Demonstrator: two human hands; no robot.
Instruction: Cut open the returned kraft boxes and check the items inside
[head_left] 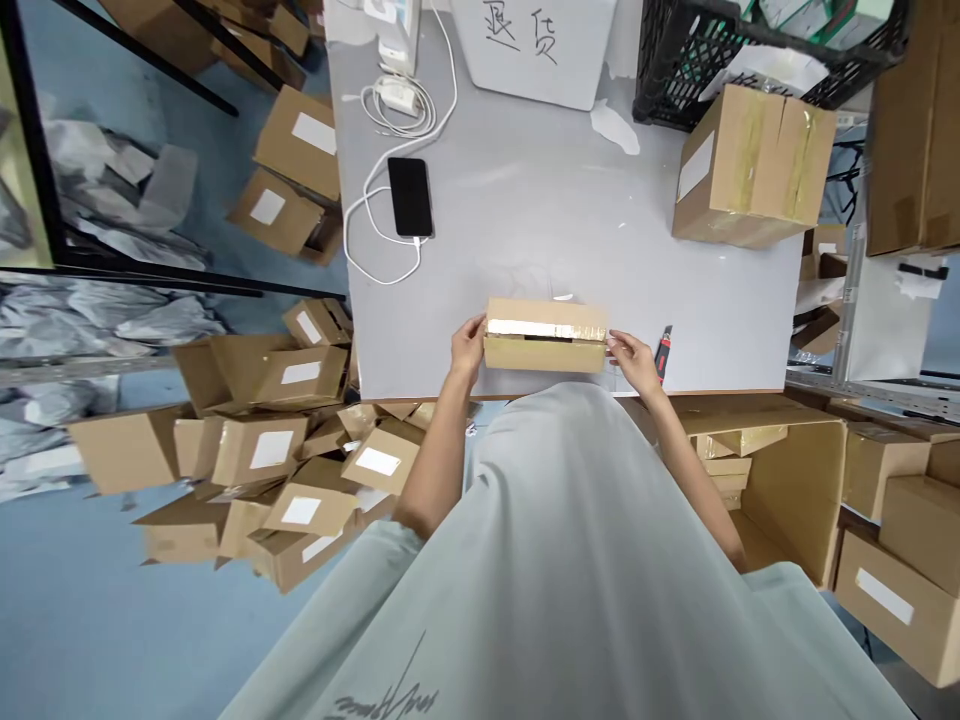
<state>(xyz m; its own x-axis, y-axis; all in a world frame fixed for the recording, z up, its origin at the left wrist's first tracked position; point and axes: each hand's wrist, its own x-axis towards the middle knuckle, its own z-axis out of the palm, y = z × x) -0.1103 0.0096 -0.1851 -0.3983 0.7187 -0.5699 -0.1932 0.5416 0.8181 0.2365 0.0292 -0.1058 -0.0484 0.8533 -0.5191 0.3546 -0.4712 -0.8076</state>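
Observation:
A small, long cardboard box [546, 355] lies near the front edge of the table, with shiny tape along its top and a dark gap below the tape where the lid stands slightly apart. My left hand [468, 350] grips its left end, fingers bent against the corner. At the opposite end, my right hand [634, 362] holds the right corner between thumb and fingers. Just right of that hand lies a red and black utility knife [663, 354], touched by neither hand.
On the table are a phone [411, 198] with a white cable, a power strip [397, 40], a white bin [532, 75], a taped carton [754, 170] and a black crate [675, 70]. Cartons [300, 510] pile up at left; a large open carton [799, 490] stands right.

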